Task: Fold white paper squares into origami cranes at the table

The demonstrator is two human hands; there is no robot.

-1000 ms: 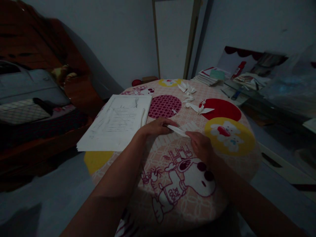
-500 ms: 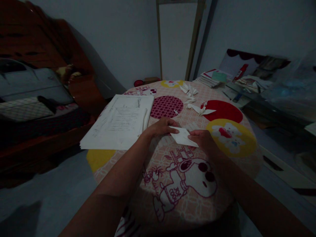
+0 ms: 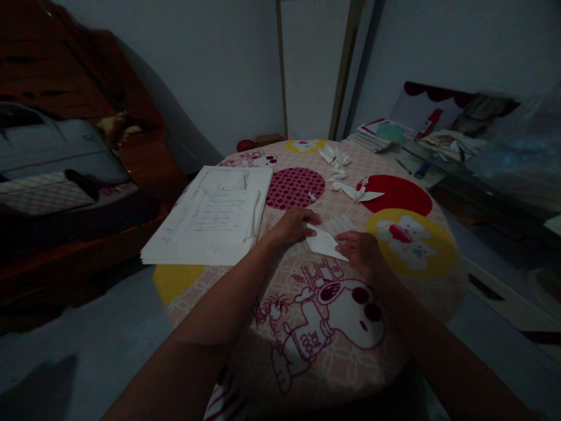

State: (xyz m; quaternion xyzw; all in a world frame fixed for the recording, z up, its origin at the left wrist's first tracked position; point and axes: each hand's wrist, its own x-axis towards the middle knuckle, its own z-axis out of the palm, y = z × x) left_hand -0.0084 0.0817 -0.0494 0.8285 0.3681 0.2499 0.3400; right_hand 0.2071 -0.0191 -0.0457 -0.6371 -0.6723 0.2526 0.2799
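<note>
Between my two hands is a small folded sheet of white paper [image 3: 323, 241], held just over the middle of the round table. My left hand [image 3: 294, 225] grips its upper left corner, fingers closed around the edge. On the other side my right hand [image 3: 360, 250] pinches the right edge between thumb and fingers. Beyond the hands lie several folded white paper cranes; the nearest paper crane [image 3: 360, 195] has its wings spread over a red circle on the cloth. Left of my hands sits a thick stack of printed paper [image 3: 210, 219].
A patterned tablecloth [image 3: 346, 374] with cartoon figures covers the table. At right, a glass-topped stand [image 3: 421, 159] bears papers, a red tube [image 3: 429, 123] and a plastic bag [image 3: 517, 152]. Along the left stands a wooden bench [image 3: 144, 169] with a grey bag [image 3: 65, 149] on it.
My left hand has shifted slightly right along the paper, and its thumb has moved off the upper face. My right fingers have curled further around the right edge. The view has tilted a little.
</note>
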